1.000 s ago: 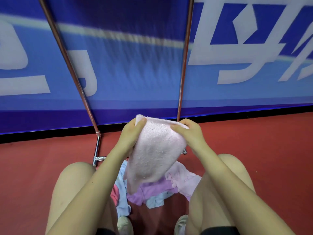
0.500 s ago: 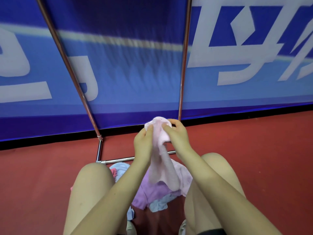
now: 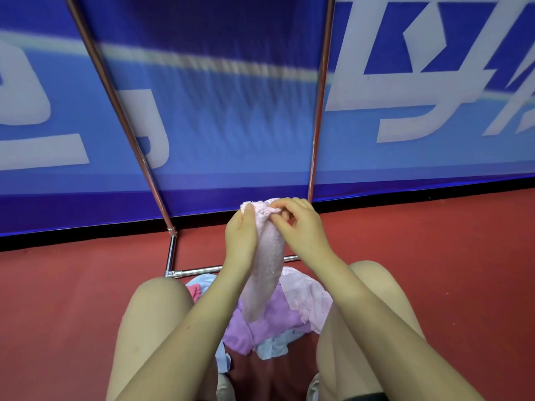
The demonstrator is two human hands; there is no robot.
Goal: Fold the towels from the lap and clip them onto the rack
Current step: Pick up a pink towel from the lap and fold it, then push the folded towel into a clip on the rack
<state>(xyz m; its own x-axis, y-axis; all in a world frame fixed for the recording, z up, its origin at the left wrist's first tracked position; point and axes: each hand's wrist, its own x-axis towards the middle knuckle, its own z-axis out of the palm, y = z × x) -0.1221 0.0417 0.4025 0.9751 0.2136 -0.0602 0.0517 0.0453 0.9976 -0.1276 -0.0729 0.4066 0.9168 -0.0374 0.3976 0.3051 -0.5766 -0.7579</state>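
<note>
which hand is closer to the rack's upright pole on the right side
Right. The right hand pinches the top of the pink towel just below and left of that pole's foot. The left hand grips the towel's other side, farther left of the pole.

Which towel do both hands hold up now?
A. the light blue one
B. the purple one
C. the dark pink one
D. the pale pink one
D: the left hand and the right hand pinch the top of the pale pink towel, which hangs folded above the pile on the lap.
</note>
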